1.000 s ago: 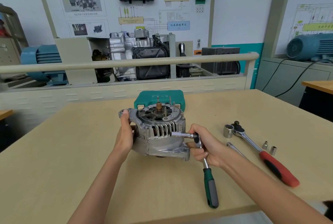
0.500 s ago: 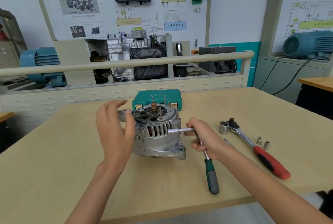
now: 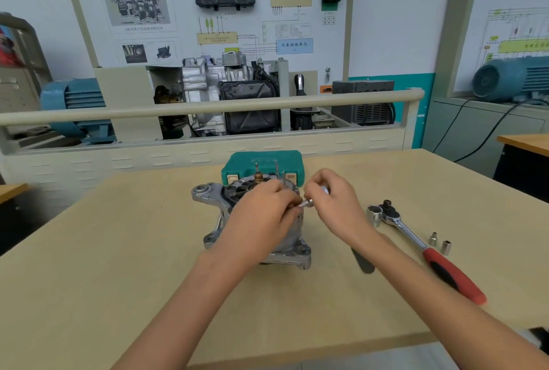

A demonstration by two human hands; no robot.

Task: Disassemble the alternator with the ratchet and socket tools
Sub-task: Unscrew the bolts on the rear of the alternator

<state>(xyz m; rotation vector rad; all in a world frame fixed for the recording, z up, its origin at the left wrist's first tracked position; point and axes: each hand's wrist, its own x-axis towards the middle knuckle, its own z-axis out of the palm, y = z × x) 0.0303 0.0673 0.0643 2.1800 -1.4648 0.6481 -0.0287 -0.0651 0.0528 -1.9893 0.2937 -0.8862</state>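
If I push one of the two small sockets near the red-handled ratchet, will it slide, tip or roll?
The two small sockets stand upright on the table, beside the red-handled ratchet.

Each looks taller than wide, so a push near the top would probably tip it.

Once on its round side, it would likely roll.

Bright metal on a smooth top suggests a low push slides it.

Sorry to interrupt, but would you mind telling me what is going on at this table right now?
A person is taking apart an alternator standing on a wooden table. Both hands meet at its upper right side: the left hand and the right hand pinch a small silver socket piece between their fingertips. A red-handled ratchet and two loose sockets lie to the right, and a green tool case sits behind.
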